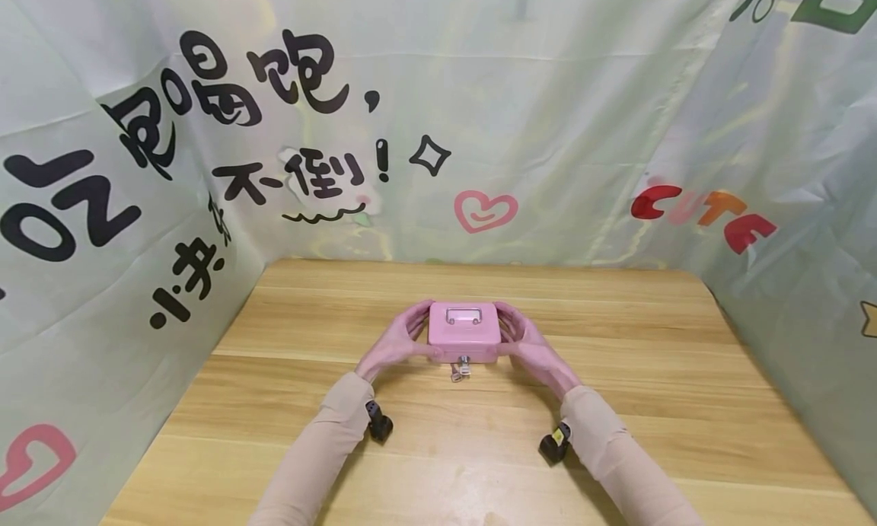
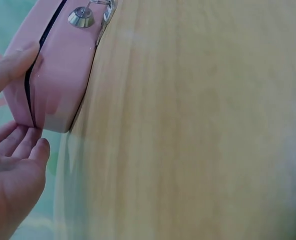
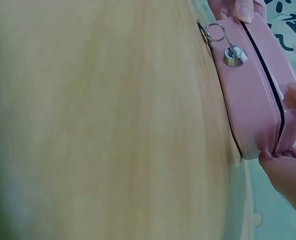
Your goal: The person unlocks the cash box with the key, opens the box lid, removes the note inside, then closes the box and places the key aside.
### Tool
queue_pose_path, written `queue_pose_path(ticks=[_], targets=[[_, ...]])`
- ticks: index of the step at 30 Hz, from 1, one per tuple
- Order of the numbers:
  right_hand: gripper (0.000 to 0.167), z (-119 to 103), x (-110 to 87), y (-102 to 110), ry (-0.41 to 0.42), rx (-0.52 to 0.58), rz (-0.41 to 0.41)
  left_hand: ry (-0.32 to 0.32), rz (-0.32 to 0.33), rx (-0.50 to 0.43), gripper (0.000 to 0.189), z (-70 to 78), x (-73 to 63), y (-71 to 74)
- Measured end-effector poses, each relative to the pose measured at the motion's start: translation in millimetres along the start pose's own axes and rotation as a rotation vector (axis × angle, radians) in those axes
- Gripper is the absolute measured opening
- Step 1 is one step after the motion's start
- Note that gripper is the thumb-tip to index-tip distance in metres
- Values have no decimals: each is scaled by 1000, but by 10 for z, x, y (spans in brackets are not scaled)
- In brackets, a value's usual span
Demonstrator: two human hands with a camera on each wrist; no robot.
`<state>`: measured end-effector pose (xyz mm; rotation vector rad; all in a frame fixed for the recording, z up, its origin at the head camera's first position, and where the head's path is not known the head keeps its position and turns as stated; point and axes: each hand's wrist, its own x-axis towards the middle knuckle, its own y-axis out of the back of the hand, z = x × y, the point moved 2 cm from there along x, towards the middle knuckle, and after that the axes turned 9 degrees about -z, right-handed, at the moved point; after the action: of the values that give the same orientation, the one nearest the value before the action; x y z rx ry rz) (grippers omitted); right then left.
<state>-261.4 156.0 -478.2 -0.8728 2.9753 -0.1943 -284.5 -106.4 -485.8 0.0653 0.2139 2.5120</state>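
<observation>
"Which containers are there?"

"One: a pink box [image 1: 464,332], in the middle of the tabletop [image 1: 438,442], with its lid down. A thin dark seam [image 3: 265,75] runs between lid and body."

"And inside?"

"Can't tell; the lid hides it."

"How do the hands stand?"

"Two of them, one at each end. The left hand [image 1: 400,342] is clamped on the box, thumb at the front, fingers at the end. The right hand [image 1: 536,349] has the same grip on the other end. Some fingertips are hidden behind the box."

"Count the fittings."

"One metal handle [image 1: 464,309] on the lid, one round lock [image 3: 235,57] at the front, one key [image 3: 230,40] in the lock, one ring [image 3: 216,32] through it. How many more keys hang there is hard to make out."

"Anything cut off?"

"The left wrist view crops the box at the top; the right wrist view crops the right hand. In the head view both sleeves [image 1: 308,461] run off the bottom edge."
</observation>
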Motion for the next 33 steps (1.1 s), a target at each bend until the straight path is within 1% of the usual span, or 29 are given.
queue_pose_path(ticks=[6, 10, 14, 19, 25, 29, 33], targets=[[96, -21, -9, 21, 20, 70, -2, 2, 17, -59, 99, 3, 15, 14], [92, -29, -10, 35, 19, 72, 8, 7, 38, -90, 95, 3, 25, 19], [87, -31, 1, 37, 12, 75, 43, 6, 60, -134, 89, -5, 36, 21], [79, -40, 20, 24, -8, 117, 108, 14, 101, -158, 80, -23, 52, 22], [68, -54, 63, 12, -44, 161, 208, 27, 184, -125, 69, -21, 92, 16], [62, -64, 101, -3, -49, 166, 285, 29, 253, -69, 66, -16, 115, 3], [52, -72, 140, -26, -49, 203, 371, 34, 326, -31, 62, -19, 130, -10]])
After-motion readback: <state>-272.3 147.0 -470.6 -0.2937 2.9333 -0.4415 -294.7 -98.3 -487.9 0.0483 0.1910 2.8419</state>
